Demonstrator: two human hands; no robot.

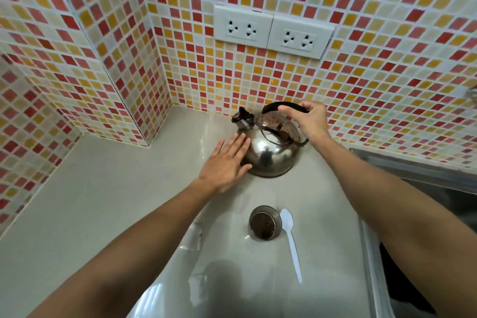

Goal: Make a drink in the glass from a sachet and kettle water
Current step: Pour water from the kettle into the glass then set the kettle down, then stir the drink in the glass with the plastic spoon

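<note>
A shiny steel kettle [271,155] with a black spout cap stands on the grey counter [103,201] near the tiled back wall. My right hand [309,119] grips its black arched handle from the right. My left hand [227,162] lies flat, fingers spread, against the kettle's left side. Closer to me stands the glass [265,222], seen from above, with dark brown powder or liquid inside. A white plastic spoon [291,240] lies on the counter just right of the glass. No sachet is visible.
Two white double wall sockets [273,31] sit on the mosaic wall above the kettle. A steel sink [426,183] borders the counter on the right. A tiled corner column [124,72] juts out at the left.
</note>
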